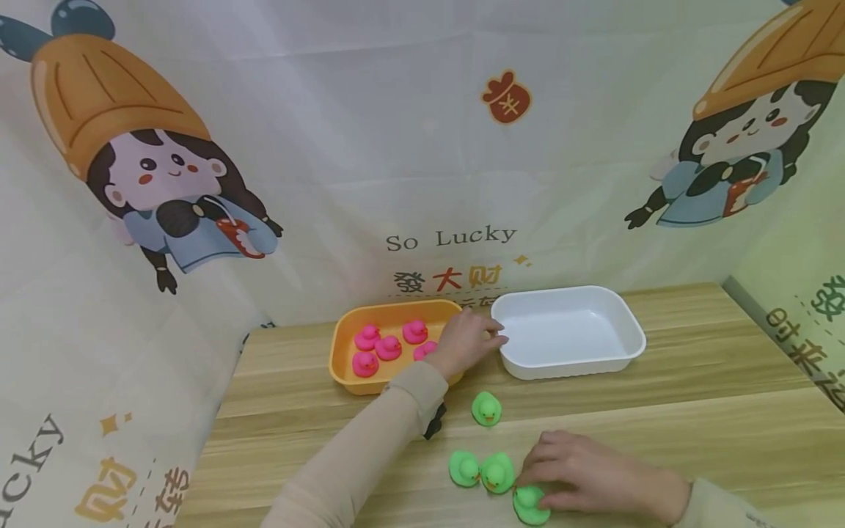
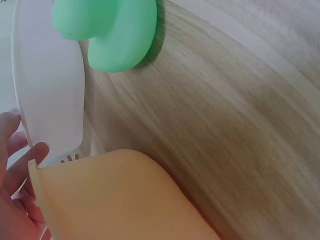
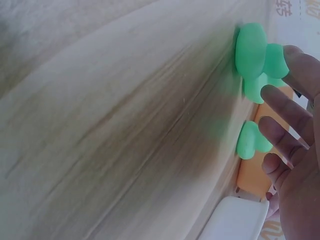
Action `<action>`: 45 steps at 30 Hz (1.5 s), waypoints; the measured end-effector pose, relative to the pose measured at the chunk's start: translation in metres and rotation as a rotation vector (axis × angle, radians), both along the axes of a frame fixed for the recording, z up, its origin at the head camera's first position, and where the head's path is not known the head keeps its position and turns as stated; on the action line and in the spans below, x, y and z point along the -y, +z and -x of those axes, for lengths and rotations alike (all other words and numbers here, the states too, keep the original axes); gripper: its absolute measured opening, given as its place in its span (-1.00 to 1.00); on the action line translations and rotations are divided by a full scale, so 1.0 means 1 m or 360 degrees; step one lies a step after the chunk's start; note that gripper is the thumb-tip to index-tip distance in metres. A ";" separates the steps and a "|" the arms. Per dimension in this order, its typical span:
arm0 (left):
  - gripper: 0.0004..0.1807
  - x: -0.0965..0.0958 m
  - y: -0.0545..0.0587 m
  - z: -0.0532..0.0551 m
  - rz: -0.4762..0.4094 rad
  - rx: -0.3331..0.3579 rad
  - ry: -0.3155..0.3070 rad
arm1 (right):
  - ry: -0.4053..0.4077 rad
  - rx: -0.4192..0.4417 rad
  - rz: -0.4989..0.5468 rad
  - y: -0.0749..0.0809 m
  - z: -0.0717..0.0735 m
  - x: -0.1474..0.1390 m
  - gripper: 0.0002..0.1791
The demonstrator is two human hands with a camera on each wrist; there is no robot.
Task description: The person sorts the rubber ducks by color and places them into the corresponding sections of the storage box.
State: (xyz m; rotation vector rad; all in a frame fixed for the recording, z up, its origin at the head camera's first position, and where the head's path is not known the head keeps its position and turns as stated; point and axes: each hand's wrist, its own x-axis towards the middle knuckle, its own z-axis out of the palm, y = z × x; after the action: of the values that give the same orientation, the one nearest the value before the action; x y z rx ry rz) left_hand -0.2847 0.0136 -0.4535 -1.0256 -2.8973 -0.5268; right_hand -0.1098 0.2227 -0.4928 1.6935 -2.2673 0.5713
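My left hand (image 1: 465, 341) is over the right end of an orange tray (image 1: 339, 330) that holds several pink toy ducks (image 1: 388, 347). Its fingertips reach the left rim of a white tray (image 1: 568, 367); in the left wrist view, the orange rim overlaps a finger. Nothing is held there. Near the front, my right hand (image 1: 587, 473) is at a green toy duck (image 1: 530, 506), with thumb and forefinger on either side of its head. The right wrist view shows these fingers (image 3: 287, 107) spread and fairly straight beside that duck (image 3: 251, 50).
Two green ducks (image 1: 496, 472) sit side by side left of the right hand. Another green duck (image 1: 486, 408) stands farther back, in front of the gap between the trays. Behind the wooden table (image 1: 693, 352) hangs a printed cloth (image 1: 370, 147).
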 end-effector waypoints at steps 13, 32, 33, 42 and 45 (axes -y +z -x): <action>-0.65 0.006 0.002 -0.001 0.0000 0.0015 0.0022 | -0.0005 0.0035 -0.0032 0.004 -0.005 0.006 -0.62; -0.66 0.012 0.002 -0.007 -0.0050 -0.0058 0.0037 | -0.0430 0.0046 0.0140 0.057 0.032 -0.034 -0.75; -0.65 0.012 0.001 -0.007 -0.0049 -0.0068 0.0034 | -0.0450 0.0039 0.0165 0.061 0.036 -0.038 -0.76; -0.64 0.013 0.001 -0.006 -0.0026 -0.0023 0.0036 | -0.0670 0.0010 0.0136 0.084 0.073 -0.059 -0.66; -0.62 0.012 0.001 -0.007 -0.0022 0.0007 0.0037 | -0.0779 0.0096 0.0056 0.091 0.083 -0.059 -0.68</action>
State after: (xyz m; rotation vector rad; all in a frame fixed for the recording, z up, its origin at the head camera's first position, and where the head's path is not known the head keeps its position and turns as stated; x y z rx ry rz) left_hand -0.2775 0.0013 -0.4525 -0.9894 -2.9013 -0.5478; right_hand -0.1932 0.2822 -0.4014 1.0507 -2.5654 0.5446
